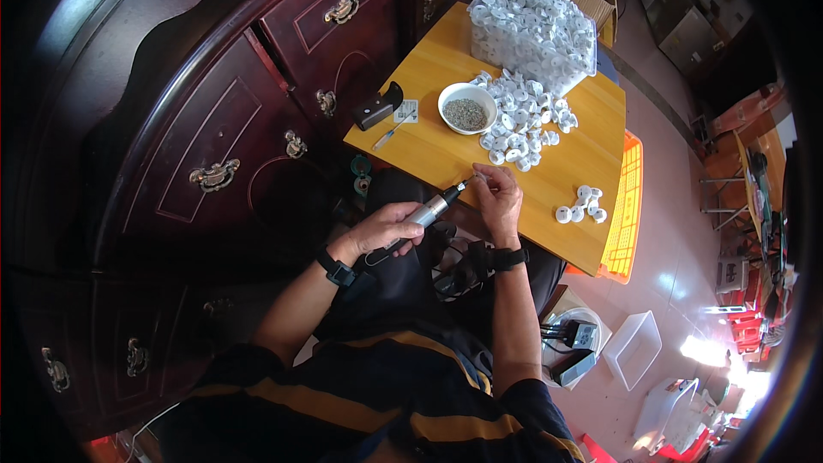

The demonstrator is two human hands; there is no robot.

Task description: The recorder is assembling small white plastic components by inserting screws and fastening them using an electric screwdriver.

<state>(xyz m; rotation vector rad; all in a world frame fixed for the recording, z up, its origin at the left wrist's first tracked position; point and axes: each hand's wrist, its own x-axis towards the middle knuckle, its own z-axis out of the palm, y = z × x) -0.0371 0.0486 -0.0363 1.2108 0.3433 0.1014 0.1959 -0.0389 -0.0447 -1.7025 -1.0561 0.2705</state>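
A small yellow wooden table [549, 173] stands beside a dark red carved wooden cabinet [231, 111]. The left hand [386, 227] is wrapped around a slim silver and black electric screwdriver [426, 213], its tip angled up toward the right hand [500, 197]. The right hand's fingers pinch something small at that tip; what it is cannot be told. On the table lie a loose heap of small white plastic rings [523, 120], a white bowl of grey screws [466, 108] and a clear bag of white rings [533, 30].
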